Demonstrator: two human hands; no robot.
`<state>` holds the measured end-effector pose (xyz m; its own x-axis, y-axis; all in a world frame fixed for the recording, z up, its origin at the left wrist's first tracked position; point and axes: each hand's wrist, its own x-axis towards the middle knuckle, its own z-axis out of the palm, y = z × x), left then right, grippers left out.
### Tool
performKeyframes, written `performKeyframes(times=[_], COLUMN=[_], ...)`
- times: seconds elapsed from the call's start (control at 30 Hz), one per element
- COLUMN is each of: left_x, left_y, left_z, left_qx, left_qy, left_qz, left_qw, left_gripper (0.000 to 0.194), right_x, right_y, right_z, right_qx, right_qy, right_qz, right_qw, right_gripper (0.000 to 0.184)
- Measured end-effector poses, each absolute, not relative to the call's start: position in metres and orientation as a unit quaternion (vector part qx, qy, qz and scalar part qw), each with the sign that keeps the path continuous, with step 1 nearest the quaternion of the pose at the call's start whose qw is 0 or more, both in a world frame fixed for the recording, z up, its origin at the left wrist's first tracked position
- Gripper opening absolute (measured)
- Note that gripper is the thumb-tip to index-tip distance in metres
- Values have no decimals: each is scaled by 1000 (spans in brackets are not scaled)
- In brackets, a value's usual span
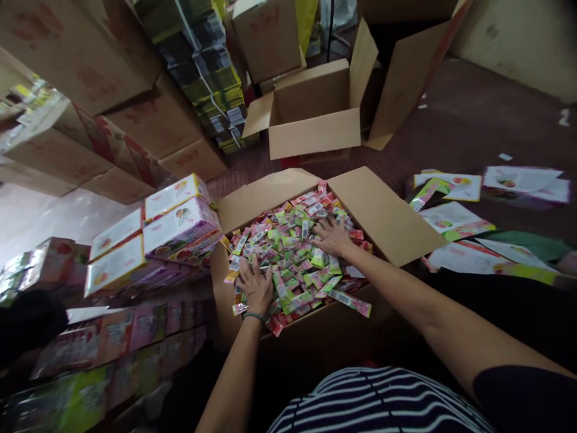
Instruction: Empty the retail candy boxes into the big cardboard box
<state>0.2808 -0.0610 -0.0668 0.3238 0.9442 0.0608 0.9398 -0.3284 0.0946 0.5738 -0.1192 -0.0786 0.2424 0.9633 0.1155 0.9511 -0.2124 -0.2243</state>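
In front of me an open cardboard box is heaped to the rim with small stick sachets in pink, green, red and orange. My left hand lies palm down on the sachets at the near left side, fingers spread, a dark band around the wrist. Farther in, toward the right, my right hand rests flat on the heap with its fingers apart. Neither hand shows anything gripped. One long sachet sticks out over the near edge of the box.
Behind stands another open carton. Several printed retail boxes are stacked at the left, with large cartons beyond. Strapped bundles rise at the back. Flattened printed packaging lies on the floor at the right.
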Motion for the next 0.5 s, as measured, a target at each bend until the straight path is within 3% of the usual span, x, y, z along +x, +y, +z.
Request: performKeyframes(times=[0.2, 0.4, 0.5], left_x=[312, 320, 321], left_y=[-37, -21, -12], left_z=[-93, -124, -122], left_qx=[819, 821, 819], left_qy=[570, 568, 569], left_qz=[11, 17, 9], left_qw=[60, 53, 71], left_gripper=[90, 86, 86], right_x=[596, 624, 631], right_y=[-107, -94, -81], right_z=[-97, -115, -105], right_qx=[-763, -724, -721], right_qy=[-611, -610, -617], right_qz=[29, 65, 94], right_qw=[207, 316, 303], right_gripper=[28, 22, 25])
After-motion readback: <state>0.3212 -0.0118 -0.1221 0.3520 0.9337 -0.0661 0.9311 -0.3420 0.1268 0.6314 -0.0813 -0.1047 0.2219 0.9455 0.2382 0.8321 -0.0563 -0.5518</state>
